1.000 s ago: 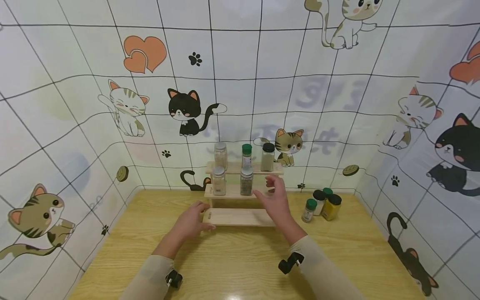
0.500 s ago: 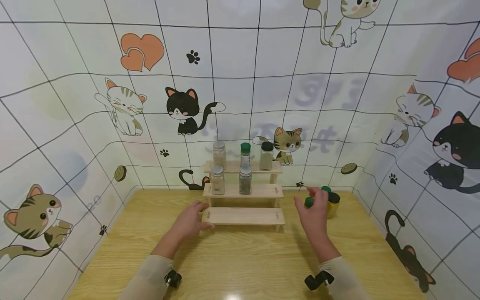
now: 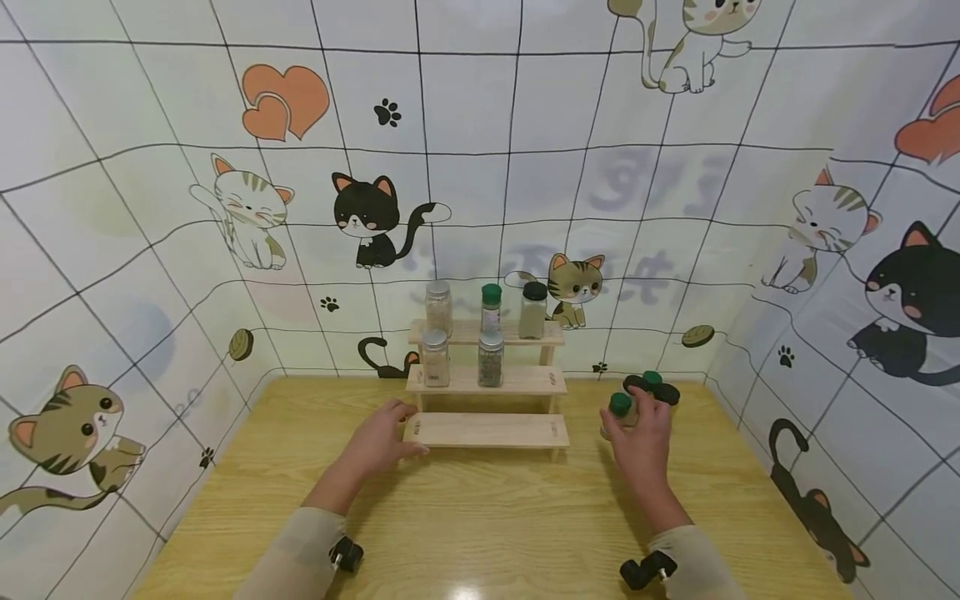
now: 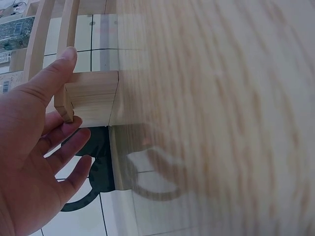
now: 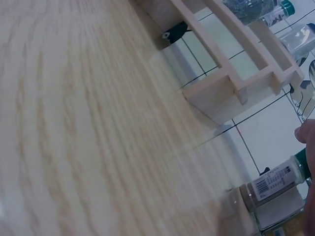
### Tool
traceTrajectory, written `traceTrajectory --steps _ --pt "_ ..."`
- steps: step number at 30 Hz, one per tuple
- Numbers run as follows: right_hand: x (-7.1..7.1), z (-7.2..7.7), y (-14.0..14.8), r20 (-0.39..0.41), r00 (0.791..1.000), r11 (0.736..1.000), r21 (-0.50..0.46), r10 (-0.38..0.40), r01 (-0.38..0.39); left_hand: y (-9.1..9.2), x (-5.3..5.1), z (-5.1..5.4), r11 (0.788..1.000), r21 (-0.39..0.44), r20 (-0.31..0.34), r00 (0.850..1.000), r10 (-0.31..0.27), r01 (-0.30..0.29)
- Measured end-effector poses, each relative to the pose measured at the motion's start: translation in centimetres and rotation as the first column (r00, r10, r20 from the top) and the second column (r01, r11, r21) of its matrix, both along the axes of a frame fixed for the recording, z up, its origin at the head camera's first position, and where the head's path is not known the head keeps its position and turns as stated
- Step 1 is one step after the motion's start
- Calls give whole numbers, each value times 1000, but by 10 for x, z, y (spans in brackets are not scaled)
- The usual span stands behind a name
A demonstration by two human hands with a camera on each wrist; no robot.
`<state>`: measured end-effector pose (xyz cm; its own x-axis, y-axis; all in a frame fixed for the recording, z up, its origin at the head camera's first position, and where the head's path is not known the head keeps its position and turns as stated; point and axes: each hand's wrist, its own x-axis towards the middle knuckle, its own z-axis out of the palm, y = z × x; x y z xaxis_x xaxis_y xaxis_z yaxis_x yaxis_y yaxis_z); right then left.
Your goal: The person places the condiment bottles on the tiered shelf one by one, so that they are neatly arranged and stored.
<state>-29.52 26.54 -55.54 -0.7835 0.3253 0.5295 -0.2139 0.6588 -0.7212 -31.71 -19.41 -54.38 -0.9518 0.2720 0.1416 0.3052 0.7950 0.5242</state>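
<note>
My left hand (image 3: 378, 439) grips the left end of the lowest shelf of a three-tier wooden rack (image 3: 487, 429); in the left wrist view the thumb lies over the shelf board (image 4: 63, 105), with fingertips at its other side. My right hand (image 3: 643, 446) is around a small green-capped spice jar (image 3: 620, 404) standing on the table, thumb and fingers spread about it. In the right wrist view this jar (image 5: 275, 184) has a barcode label, and only a bit of the hand shows at the edge. Whether the fingers touch the glass is unclear.
On the middle shelf stand two silver-capped jars (image 3: 436, 360). The top shelf bears a silver-capped jar (image 3: 438, 308), a green-capped jar (image 3: 491, 307) and a black-capped jar (image 3: 533, 311). Several more jars, including a black-capped one (image 3: 666, 394), stand behind my right hand. A cat-print sheet surrounds the table.
My right hand has moved from the rack's middle shelf rightward to the green-capped jar on the table. My left hand stays at the lowest shelf's end.
</note>
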Motion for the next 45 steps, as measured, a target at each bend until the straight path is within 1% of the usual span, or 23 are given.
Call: traceTrajectory --steps 3,10,16,20,25,29,32,34,38,42,45 --pt "-2 -7 2 23 1000 1000 -1 -1 1 0 -1 0 1000 4 5 1000 -6 6" --pt "-5 -17 3 31 999 1000 -9 17 -17 0 0 1 1000 10 9 1000 3 -3" --pt "-9 -23 4 84 996 998 -49 32 -28 1 0 1 1000 -3 11 1000 5 -5" --pt "-12 -26 4 100 993 995 -88 62 -53 1 0 2 1000 -6 9 1000 10 -10" --pt "-15 -28 5 122 989 992 -103 83 -70 3 1 6 1000 -1 13 1000 16 -16" --pt "-12 -25 4 121 986 980 -174 113 -91 4 4 9 1000 2 22 1000 16 -16" --pt "-9 -22 3 97 985 963 -243 142 -115 4 5 9 1000 2 24 1000 18 -18" --pt "-8 -20 2 84 985 957 -263 151 -124 5 5 10 1000 4 27 999 20 -20" --pt "-8 -13 0 51 984 951 -270 172 -153 6 5 11 1000 6 28 999 22 -22" --pt "-10 -1 -7 -29 979 940 -274 202 -202 6 4 9 1000 1 23 999 22 -22" --pt "-12 11 -15 -83 970 929 -279 229 -243 5 4 8 1000 -2 20 1000 21 -21"
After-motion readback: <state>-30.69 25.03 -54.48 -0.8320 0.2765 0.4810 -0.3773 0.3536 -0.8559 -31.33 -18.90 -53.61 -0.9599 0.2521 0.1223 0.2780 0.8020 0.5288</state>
